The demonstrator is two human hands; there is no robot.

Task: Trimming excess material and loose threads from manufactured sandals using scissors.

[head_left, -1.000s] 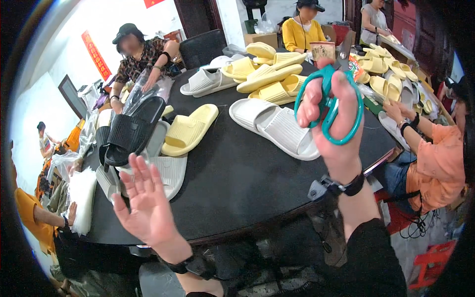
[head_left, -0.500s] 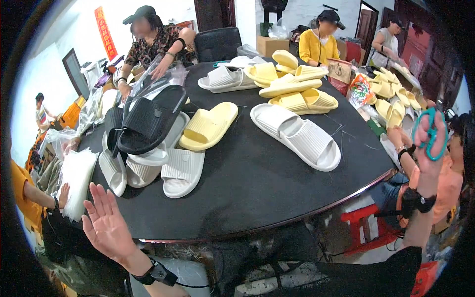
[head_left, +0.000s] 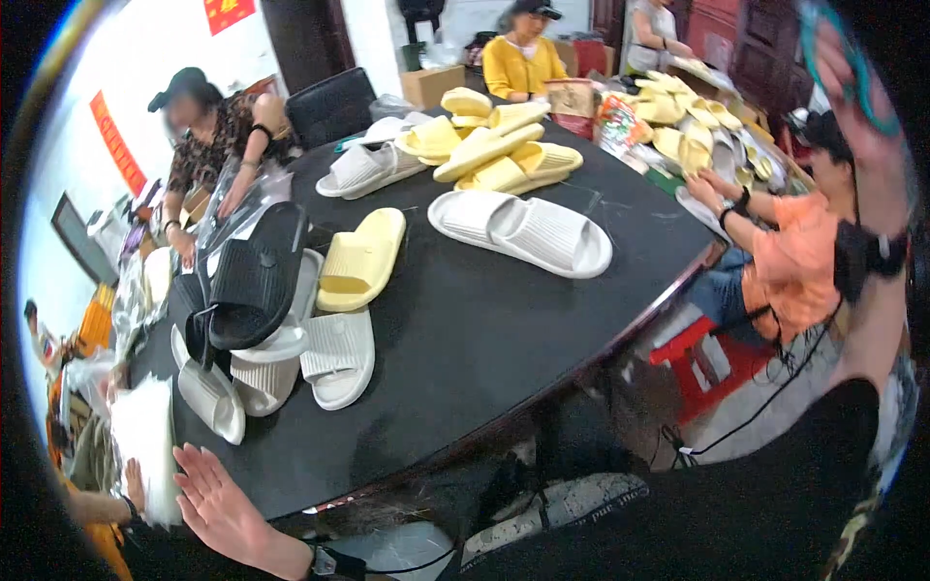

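My left hand (head_left: 228, 513) is raised near the table's front left edge, palm up and fingers stretched apart, holding nothing. At the far right my right hand (head_left: 857, 121) is lifted high, with teal-handled scissors (head_left: 861, 63) around its fingers; the blades do not show clearly. Nearest to my left hand is a stack of clear plastic bags (head_left: 143, 450). Beyond it a black slide slipper (head_left: 257, 276) lies on a pile of grey slippers (head_left: 339, 358), beside a yellow slipper (head_left: 361, 259). A pair of white slippers (head_left: 523, 232) lies nested in the middle of the table.
The black table (head_left: 465, 358) carries more yellow slippers (head_left: 504, 145) toward its back. Co-workers sit around it: one in patterned clothing (head_left: 228, 145), one in yellow (head_left: 523, 68), one in orange (head_left: 790, 237). A red stool (head_left: 697, 363) and a cable stand at the right.
The view has turned right and tilted, so the table and slippers appear farther left. My right hand with the scissors appears higher and nearer the right rim; my left hand stays spread, lower down.
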